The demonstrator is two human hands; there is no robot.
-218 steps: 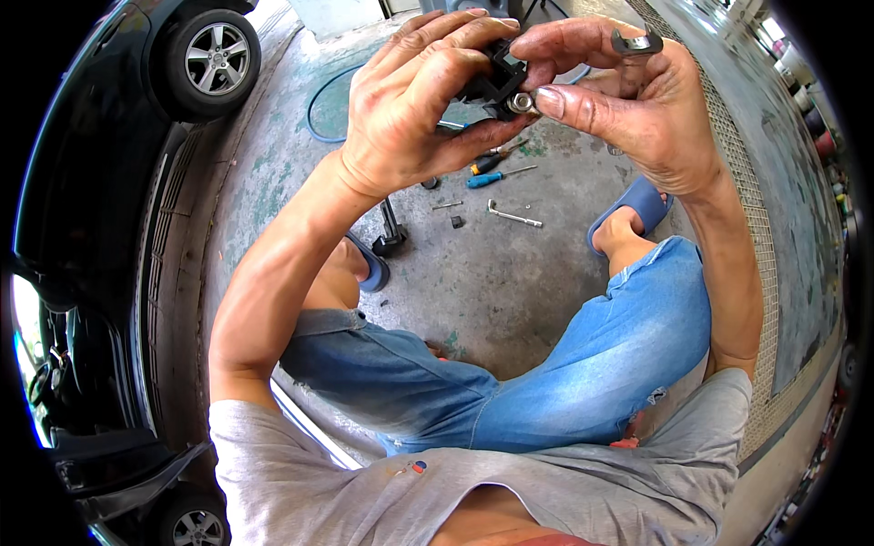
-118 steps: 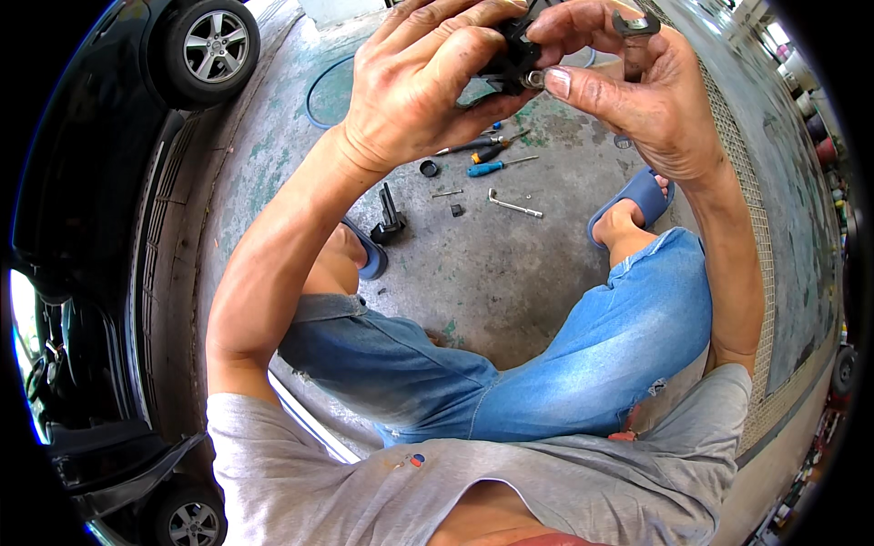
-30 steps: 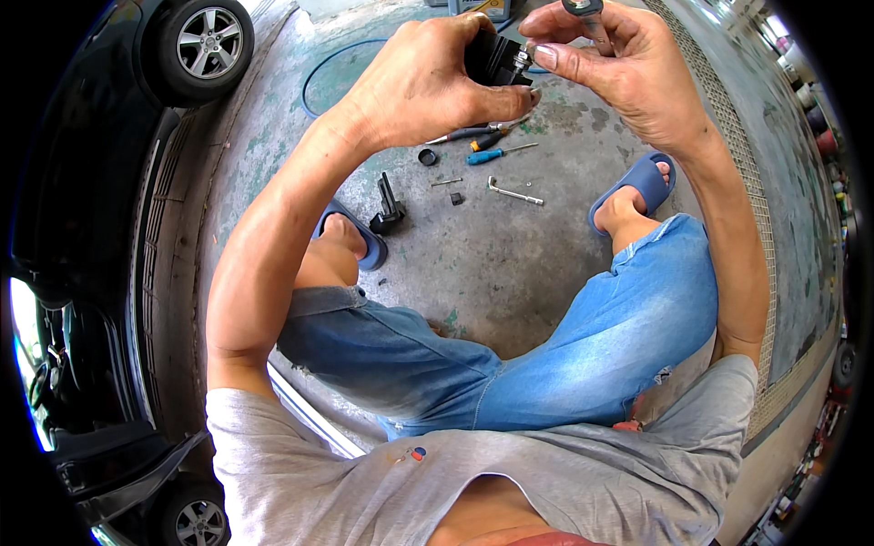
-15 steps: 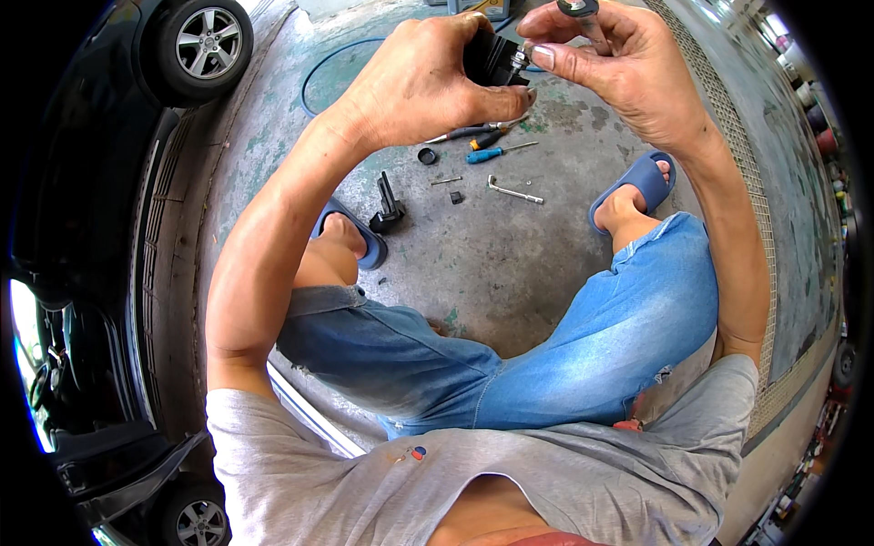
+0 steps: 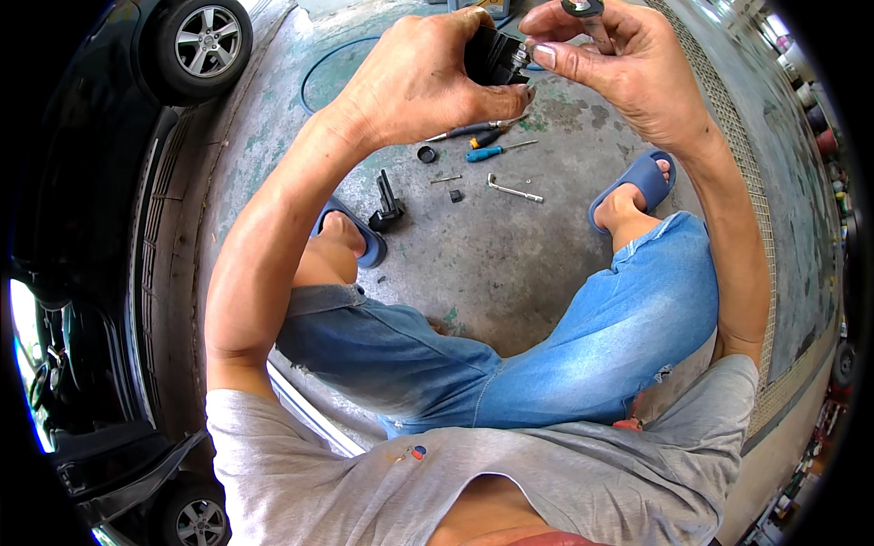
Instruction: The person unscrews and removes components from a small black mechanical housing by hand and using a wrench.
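Note:
High in the view, my left hand (image 5: 423, 77) grips a black plastic housing (image 5: 492, 56), fingers behind it and thumb along its lower edge. A small silvery metal fitting (image 5: 520, 56) shows on the housing's right side. My right hand (image 5: 628, 68) is closed beside that fitting, thumb and fingertips bent toward it. A small black-topped piece (image 5: 583, 7) sits among the right fingers; its kind is unclear and the frame's top edge cuts it off. Whether the right fingertips touch the fitting, I cannot tell.
On the concrete floor lie a blue-handled screwdriver (image 5: 487, 155), an angled socket wrench (image 5: 514, 189), a black ring-shaped cap (image 5: 426, 155) and a small black block (image 5: 456, 196). A black bracket-like part (image 5: 387, 205) stands beside my left sandal (image 5: 371, 247). A dark car (image 5: 82, 182) is at left.
The black housing has turned slightly in my left hand, showing more of its hollow side. My right hand and the black-topped piece have shifted a little.

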